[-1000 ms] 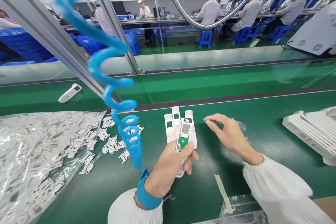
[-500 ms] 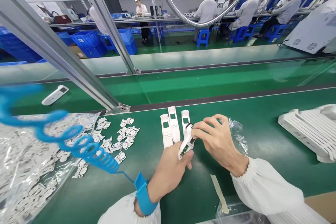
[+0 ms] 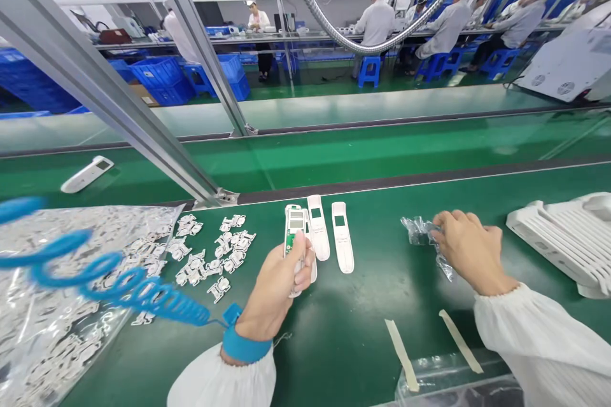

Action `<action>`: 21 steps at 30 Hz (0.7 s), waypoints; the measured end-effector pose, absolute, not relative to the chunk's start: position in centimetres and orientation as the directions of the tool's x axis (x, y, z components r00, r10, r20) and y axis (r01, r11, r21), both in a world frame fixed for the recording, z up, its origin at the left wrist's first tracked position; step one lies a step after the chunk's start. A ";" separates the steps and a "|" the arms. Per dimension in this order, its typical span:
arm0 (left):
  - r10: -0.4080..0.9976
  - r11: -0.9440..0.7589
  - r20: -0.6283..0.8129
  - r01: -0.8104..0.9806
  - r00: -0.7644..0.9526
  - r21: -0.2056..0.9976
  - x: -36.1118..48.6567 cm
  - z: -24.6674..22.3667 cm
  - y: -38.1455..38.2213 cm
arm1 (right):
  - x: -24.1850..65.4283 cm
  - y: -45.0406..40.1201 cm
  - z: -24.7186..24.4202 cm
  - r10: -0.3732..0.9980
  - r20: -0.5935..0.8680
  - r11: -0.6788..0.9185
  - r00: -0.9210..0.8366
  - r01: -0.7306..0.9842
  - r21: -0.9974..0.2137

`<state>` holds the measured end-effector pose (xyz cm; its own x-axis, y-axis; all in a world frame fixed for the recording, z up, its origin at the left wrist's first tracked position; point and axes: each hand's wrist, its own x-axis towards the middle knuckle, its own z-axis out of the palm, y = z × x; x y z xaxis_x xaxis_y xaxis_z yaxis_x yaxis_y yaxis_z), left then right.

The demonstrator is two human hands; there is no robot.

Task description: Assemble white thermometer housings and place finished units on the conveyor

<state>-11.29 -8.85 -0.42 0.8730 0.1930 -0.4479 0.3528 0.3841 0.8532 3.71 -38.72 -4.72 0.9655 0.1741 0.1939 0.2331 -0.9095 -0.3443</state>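
Note:
My left hand (image 3: 281,276) is wrapped round a white handheld casing (image 3: 289,211) with a green circuit board (image 3: 289,243) and a small grey display (image 3: 296,219) in it. Its thumb lies along the casing, hiding the lower part. Under and beside it, a white shell half partly shows. Two more narrow shell halves with window cutouts, one here (image 3: 319,229) and the other shell half (image 3: 343,241) farther right, lie on the green bench. Well to the right, my right hand (image 3: 470,248) has its fingers curled together at crumpled clear plastic film (image 3: 417,231); the fingertips are partly hidden.
On the left lie loose white plastic parts (image 3: 233,248) and a large clear bag (image 3: 62,292) of them. A coiled blue cord (image 3: 143,296) runs to my wrist strap (image 3: 245,344). A white ribbed device (image 3: 568,241) stands right. Tape strips (image 3: 401,355) lie in front. A metal post (image 3: 119,89) rises behind.
My left hand has moved left with the casing, now turned display up. My right hand has left the casing and moved right to the clear film, which spreads farther left. A second tape strip shows.

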 end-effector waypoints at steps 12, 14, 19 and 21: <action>0.443 -0.048 -0.382 0.447 0.811 0.893 -11.5 -1.0 -9.2 | 5.3 -22.4 -4.2 0.520 -0.127 -0.705 0.845 0.340 -0.622; 0.448 -0.195 -0.311 0.431 0.838 0.881 -11.7 -1.2 -9.8 | 4.4 -24.4 -3.0 0.578 -0.168 -0.611 0.799 0.286 -0.738; 0.227 -0.349 -0.257 0.325 0.939 0.879 -11.9 -1.3 -12.7 | 0.9 -29.8 -0.4 0.764 -0.186 -0.152 0.618 -0.108 -0.982; 0.145 -0.333 -0.274 0.308 0.951 0.891 -11.8 -1.5 -13.7 | -0.4 -31.0 -0.5 0.758 -0.177 -0.070 0.628 -0.192 -0.979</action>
<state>-11.77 -13.75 -1.45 0.9507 0.1447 -0.2741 0.3077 -0.3331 0.8913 -0.45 -30.96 -0.48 0.6282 0.7576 -0.1775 -0.1919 -0.0702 -0.9789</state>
